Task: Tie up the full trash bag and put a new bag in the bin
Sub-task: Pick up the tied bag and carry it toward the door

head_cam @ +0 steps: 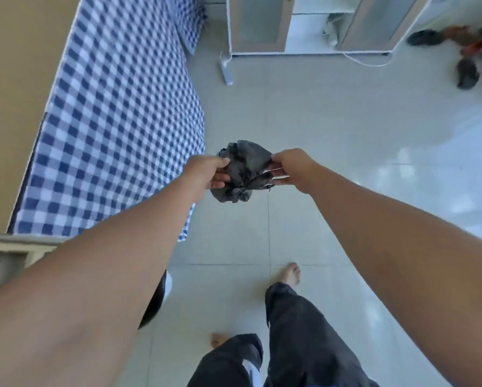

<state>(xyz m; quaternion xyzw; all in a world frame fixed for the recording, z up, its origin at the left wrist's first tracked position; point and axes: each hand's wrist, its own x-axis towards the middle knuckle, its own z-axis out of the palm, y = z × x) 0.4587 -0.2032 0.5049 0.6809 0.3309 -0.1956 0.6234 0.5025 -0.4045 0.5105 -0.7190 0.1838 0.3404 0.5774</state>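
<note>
A crumpled black trash bag (242,169) hangs in the air in front of me, over the tiled floor. My left hand (206,171) pinches its left side. My right hand (293,169) grips its right edge, stretching the plastic between the two hands. A knotted bunch of plastic shows at the bag's lower part. Below my left forearm a dark round shape with a white rim (161,297) peeks out; it may be the bin, mostly hidden.
A bed with a blue-and-white checked cover (117,115) runs along the left. A white cabinet (304,23) stands at the back, with a white cord on the floor. Dark shoes (466,74) lie at the back right. My bare feet stand on the grey tiles (346,129).
</note>
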